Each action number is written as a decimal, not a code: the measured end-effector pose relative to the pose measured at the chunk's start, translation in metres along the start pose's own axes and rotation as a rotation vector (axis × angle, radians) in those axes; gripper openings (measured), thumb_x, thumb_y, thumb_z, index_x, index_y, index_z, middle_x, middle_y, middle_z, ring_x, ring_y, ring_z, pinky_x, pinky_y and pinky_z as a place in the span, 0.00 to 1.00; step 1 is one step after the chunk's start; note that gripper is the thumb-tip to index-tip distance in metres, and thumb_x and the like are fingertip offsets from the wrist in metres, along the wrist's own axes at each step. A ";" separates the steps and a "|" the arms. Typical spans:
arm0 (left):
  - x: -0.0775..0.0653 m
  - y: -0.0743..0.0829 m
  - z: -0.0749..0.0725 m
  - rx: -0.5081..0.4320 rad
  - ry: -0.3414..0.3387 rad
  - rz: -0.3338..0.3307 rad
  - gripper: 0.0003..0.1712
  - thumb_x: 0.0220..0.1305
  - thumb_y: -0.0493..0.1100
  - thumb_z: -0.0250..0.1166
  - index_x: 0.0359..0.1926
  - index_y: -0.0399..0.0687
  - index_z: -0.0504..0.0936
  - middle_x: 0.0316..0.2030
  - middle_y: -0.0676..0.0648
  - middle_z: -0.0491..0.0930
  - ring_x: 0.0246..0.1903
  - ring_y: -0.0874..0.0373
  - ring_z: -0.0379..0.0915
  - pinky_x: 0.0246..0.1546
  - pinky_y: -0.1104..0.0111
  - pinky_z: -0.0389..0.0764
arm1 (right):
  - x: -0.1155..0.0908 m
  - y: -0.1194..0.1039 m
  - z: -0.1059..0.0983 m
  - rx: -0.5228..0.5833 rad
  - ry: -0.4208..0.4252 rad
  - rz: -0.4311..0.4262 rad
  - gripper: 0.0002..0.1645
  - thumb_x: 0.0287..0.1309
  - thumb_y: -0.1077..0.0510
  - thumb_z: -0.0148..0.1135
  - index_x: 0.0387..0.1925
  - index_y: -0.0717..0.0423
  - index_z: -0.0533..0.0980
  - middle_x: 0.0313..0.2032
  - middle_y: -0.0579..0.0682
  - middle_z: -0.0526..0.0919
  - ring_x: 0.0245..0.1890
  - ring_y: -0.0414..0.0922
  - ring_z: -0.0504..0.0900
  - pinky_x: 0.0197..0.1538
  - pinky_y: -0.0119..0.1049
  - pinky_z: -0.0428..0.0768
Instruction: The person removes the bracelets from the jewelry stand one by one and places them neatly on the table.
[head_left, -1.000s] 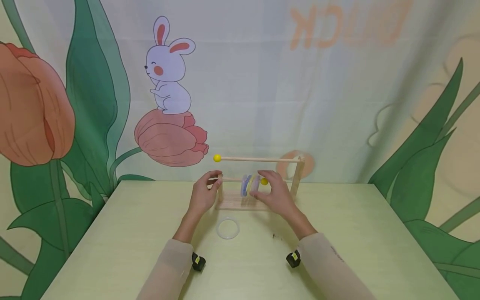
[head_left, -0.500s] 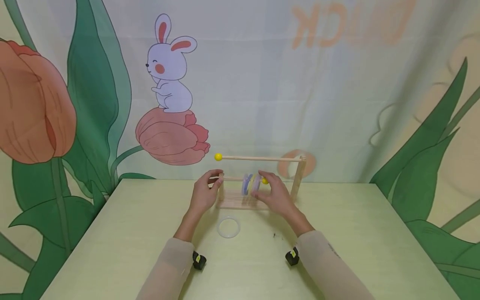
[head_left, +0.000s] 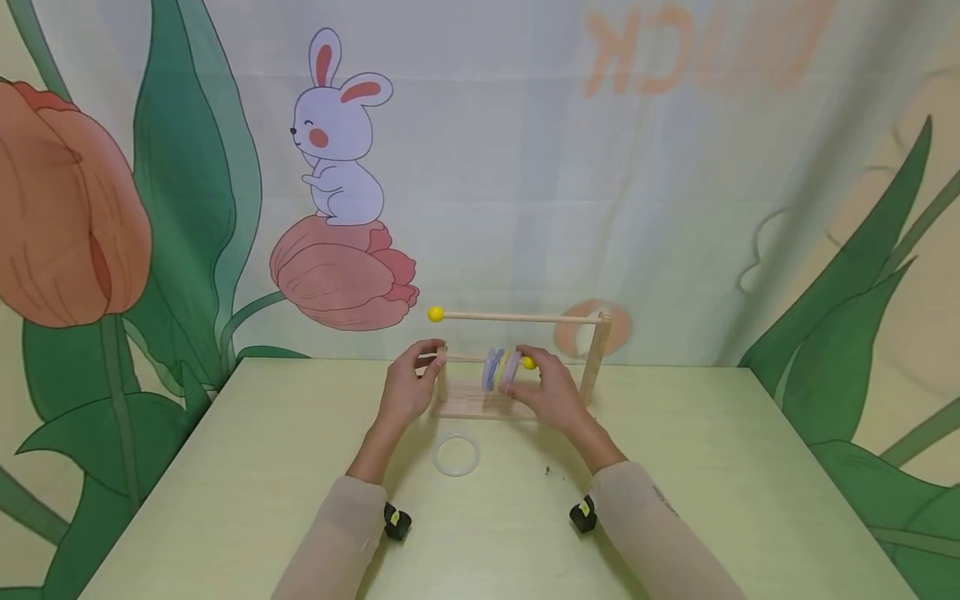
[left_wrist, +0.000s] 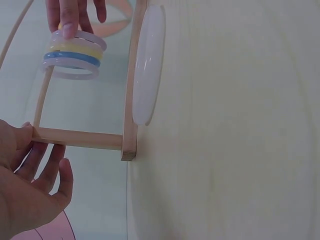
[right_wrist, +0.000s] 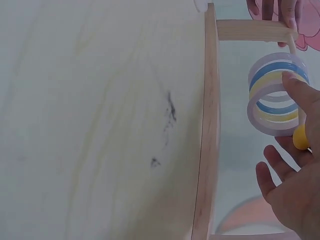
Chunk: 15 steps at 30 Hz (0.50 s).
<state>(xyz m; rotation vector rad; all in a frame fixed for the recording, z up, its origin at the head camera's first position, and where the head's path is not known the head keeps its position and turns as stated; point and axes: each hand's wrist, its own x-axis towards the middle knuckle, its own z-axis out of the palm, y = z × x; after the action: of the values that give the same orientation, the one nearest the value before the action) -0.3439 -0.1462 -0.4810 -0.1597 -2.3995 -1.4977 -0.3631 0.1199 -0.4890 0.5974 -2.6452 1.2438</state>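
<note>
A wooden rack stands on the table, with several plastic rings hanging on its lower rod. My left hand pinches the top of the rack's short post, where that rod starts. With thumb and fingers, my right hand holds the outermost purple ring, near the yellow ball at the rod's end. Beyond it hang a yellow ring, a blue ring and another pale purple ring. Part of the purple ring is hidden by my right fingers.
One translucent white ring lies flat on the table in front of the rack. The rack's upper rod ends in a yellow ball; a tall post carries it. A printed curtain hangs behind.
The held purple ring has tilted slightly, and the rings on the rod sit closer together than before. My left hand stays at the short post.
</note>
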 end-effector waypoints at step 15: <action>0.000 -0.001 0.001 -0.012 0.001 0.010 0.18 0.80 0.46 0.62 0.66 0.50 0.81 0.62 0.44 0.82 0.61 0.44 0.80 0.59 0.50 0.84 | 0.000 -0.007 -0.009 -0.093 -0.041 -0.025 0.47 0.63 0.46 0.78 0.76 0.60 0.69 0.66 0.58 0.78 0.68 0.60 0.74 0.71 0.59 0.73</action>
<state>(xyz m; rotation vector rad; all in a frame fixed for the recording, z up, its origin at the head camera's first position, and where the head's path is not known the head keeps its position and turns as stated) -0.3441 -0.1460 -0.4824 -0.1737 -2.3859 -1.5072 -0.3603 0.1225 -0.4786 0.6448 -2.7029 1.1061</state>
